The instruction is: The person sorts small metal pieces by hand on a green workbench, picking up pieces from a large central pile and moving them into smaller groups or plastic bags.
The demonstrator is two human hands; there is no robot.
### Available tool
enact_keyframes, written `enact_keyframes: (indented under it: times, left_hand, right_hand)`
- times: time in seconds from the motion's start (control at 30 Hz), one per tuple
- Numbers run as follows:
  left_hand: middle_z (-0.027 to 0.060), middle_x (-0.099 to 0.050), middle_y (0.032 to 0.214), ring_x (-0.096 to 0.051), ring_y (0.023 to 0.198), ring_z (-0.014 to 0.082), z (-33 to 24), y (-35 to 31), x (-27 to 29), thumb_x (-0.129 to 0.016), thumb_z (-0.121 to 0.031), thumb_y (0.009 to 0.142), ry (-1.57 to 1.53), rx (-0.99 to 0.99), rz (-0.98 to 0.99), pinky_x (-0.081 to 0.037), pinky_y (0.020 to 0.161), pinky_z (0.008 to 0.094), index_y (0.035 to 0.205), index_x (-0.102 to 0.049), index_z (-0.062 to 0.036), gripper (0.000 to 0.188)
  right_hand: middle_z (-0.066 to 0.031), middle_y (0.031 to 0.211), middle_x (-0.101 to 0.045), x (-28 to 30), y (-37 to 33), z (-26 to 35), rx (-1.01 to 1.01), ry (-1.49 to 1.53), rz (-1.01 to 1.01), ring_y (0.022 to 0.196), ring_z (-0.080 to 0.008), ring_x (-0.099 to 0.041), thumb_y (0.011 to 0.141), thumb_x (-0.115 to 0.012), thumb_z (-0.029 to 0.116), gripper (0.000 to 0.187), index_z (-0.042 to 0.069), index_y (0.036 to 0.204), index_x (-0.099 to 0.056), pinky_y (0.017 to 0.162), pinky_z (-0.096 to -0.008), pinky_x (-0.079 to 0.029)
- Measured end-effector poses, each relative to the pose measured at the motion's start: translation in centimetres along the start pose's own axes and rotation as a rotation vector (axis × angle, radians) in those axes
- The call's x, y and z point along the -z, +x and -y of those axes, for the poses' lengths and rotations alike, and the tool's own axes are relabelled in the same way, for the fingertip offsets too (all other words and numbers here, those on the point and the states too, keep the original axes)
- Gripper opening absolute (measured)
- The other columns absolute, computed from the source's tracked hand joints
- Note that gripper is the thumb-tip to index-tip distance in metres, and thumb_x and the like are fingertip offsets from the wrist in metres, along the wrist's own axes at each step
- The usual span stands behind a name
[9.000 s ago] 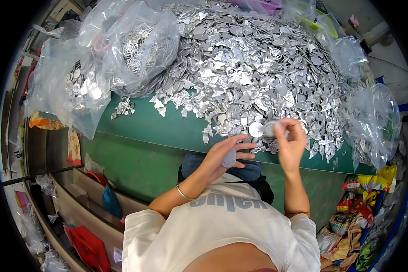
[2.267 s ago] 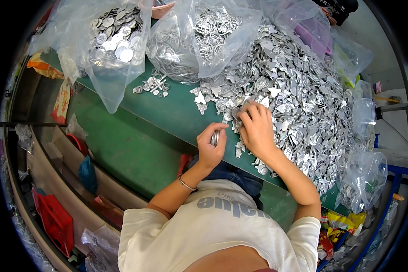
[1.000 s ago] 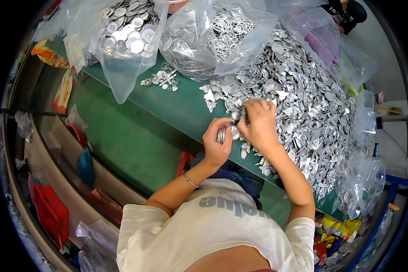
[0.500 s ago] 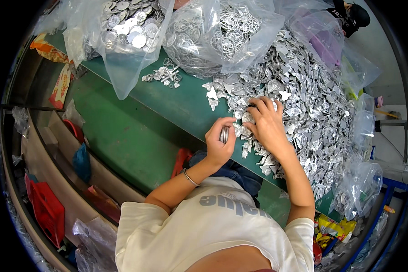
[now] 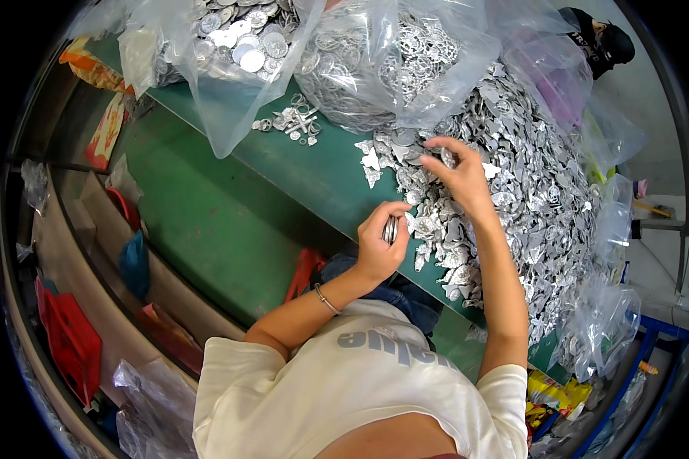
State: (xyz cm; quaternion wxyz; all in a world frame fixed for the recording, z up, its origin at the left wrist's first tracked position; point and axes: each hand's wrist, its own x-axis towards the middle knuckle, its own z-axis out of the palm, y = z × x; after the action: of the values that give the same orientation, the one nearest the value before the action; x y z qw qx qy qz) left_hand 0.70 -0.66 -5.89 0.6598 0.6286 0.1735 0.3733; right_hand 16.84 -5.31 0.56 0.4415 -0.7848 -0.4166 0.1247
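Observation:
My left hand [image 5: 381, 243] is closed round a short stack of silver metal discs [image 5: 390, 229], held at the table's near edge. Over the pile of small silver metal pieces [image 5: 528, 191], my right hand [image 5: 461, 172] hovers with thumb and index finger apart. Silver metal shows in the gap between them; whether any of it touches the fingers is hard to make out. Loose round pieces [image 5: 413, 180] lie on the green table [image 5: 298, 172] between the two hands.
Clear plastic bags of round discs [image 5: 251, 60] and openwork metal pieces [image 5: 352, 80] stand at the back. A small cluster of metal bits [image 5: 292, 121] lies before them. Brown shelving [image 5: 115, 264] with a red basket [image 5: 70, 344] is at the left. A person in a black cap [image 5: 614, 47] is at the far right.
My right hand has lifted away from the loose round pieces near my left hand and moved farther back over the pile, its thumb and index finger spread. My left hand keeps the disc stack.

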Motion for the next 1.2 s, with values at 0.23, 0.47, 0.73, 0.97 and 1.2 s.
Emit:
enact_keyframes:
  times: [0.23,0.47,0.73,0.97,1.2]
  left_hand:
    - [0.0049,-0.055,0.073,-0.051,0.064,0.0102,0.1,0.1,0.0,-0.053,0.009,0.08,0.01,-0.021,-0.008,-0.043,0.06,0.0232,0.097,-0.058,0.0012,0.02]
    - [0.009,-0.056,0.076,-0.054,0.066,0.0158,0.0,0.0,0.2,-0.055,0.009,0.077,0.013,-0.002,0.011,-0.044,0.063,0.0263,0.099,-0.057,0.0012,0.023]
    - [0.0086,-0.056,0.075,-0.054,0.065,0.0156,0.0,0.0,0.3,-0.055,0.007,0.078,0.016,0.005,-0.004,-0.045,0.062,0.0267,0.101,-0.056,0.0007,0.024]
    - [0.0079,-0.056,0.074,-0.054,0.064,0.015,-0.1,-0.1,0.2,-0.056,0.007,0.078,0.005,0.026,0.002,-0.044,0.061,0.0261,0.102,-0.056,0.0004,0.025]
    - [0.0076,-0.056,0.074,-0.053,0.063,0.0149,0.1,-0.1,0.2,-0.056,0.007,0.078,0.027,-0.009,-0.011,-0.043,0.06,0.0259,0.101,-0.056,-0.0005,0.025]
  right_hand:
    - [-0.0166,0.081,-0.058,-1.7,0.7,1.1,0.03,-0.826,0.15,0.075,-0.0343,-0.059,0.065,-0.077,0.03,0.045,0.0,0.097,-0.065,0.065,-0.0405,-0.047]
    - [-0.0155,0.08,-0.06,-0.6,1.8,0.5,0.139,-0.848,0.238,0.077,-0.0339,-0.06,0.063,-0.077,0.032,0.04,-0.001,0.081,-0.063,0.066,-0.0411,-0.048]
    - [-0.0137,0.074,-0.06,0.0,1.8,-0.2,0.297,-0.823,0.255,0.072,-0.0326,-0.06,0.073,-0.067,0.017,0.018,0.0,0.077,-0.064,0.064,-0.0407,-0.048]
    - [-0.0061,0.078,-0.063,1.9,0.6,-2.5,0.016,-0.021,-0.077,0.064,-0.0155,-0.055,0.082,-0.062,0.011,0.011,0.001,0.08,-0.065,0.059,-0.0274,-0.044]
    - [-0.0097,0.085,-0.059,2.5,0.8,0.1,-0.488,1.333,-0.166,0.065,-0.0193,-0.056,0.087,-0.055,0.017,0.021,0.003,0.103,-0.056,0.044,-0.0212,-0.042]
